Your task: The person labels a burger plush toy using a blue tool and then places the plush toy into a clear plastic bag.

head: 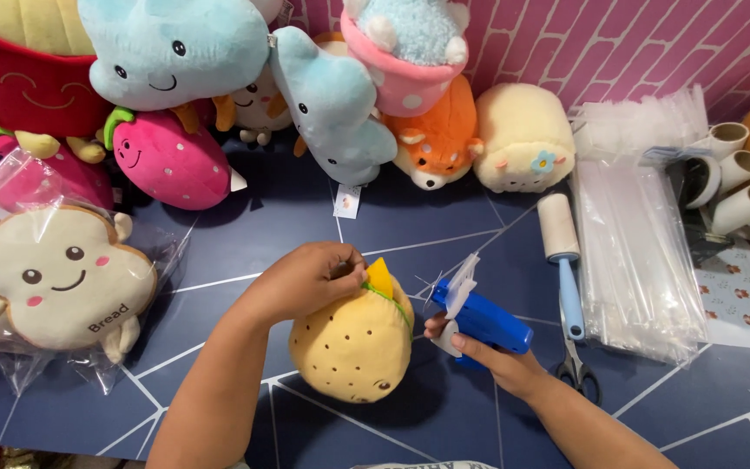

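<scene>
Dark blue tabletop [305,217] with white lines sits by a pink brick wall [618,43]. Seen from the head, the left hand [310,280] squeezes the top of a yellow plush toy [353,343] in the middle. The right hand [488,356] grips a blue tagging gun [483,320], tip beside the toy. Soft toys [175,52] line the back.

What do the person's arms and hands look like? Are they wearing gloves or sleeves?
No gloves and no sleeves show. The left hand and right hand are bare, and both forearms are uncovered right down to the bottom of the picture. No rings, watch or bracelets can be seen.
</scene>
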